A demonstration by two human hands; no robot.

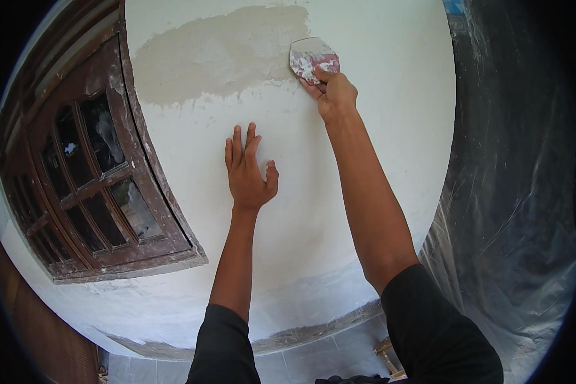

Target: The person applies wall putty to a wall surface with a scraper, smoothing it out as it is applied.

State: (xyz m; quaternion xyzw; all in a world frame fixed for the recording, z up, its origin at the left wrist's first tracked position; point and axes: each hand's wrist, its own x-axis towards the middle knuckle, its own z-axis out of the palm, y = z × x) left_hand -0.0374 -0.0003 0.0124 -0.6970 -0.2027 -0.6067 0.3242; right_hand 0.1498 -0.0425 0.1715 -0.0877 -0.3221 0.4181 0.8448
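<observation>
My right hand [335,95] grips a putty knife [315,57] with a wide blade smeared in white filler. The blade lies against the wall at the right edge of a damp beige-grey patch of filler [227,51]. Below that patch my left hand [246,173] rests on the white wall [294,211], fingers spread and nothing in it. Part of the knife's handle is hidden behind my right fingers.
On the left is a brown wooden window [102,173] with dusty glass panes and a stained frame. Clear plastic sheeting [512,211] hangs along the right. Grey floor tiles [301,361] and a wooden piece [390,358] show below.
</observation>
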